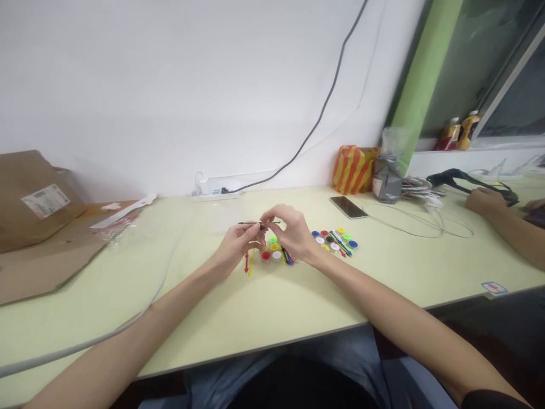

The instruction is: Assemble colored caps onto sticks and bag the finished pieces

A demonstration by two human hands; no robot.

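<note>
Above the table, my left hand (237, 245) and my right hand (290, 228) meet, both with closed fingers. Between them lies a thin black arrow-tipped stick (247, 222), held level. My right hand pinches it near its right end. My left fingertips grip a small dark piece just under the stick's middle; its exact shape is partly hidden. Below my hands sit small round discs, among them a red disc (266, 256) and a white disc (276, 256). A red arrow stick (246, 262) and a yellow arrow stick (251, 263) lie beside my left hand.
More coloured discs (353, 245) and sticks lie to the right. Behind them are a phone (349, 207), a striped bag (353, 169) and loose cable. Brown paper packaging (42, 233) covers the left side; a grey cable (164, 278) crosses near my left forearm. Another person's hand (485, 200) is far right.
</note>
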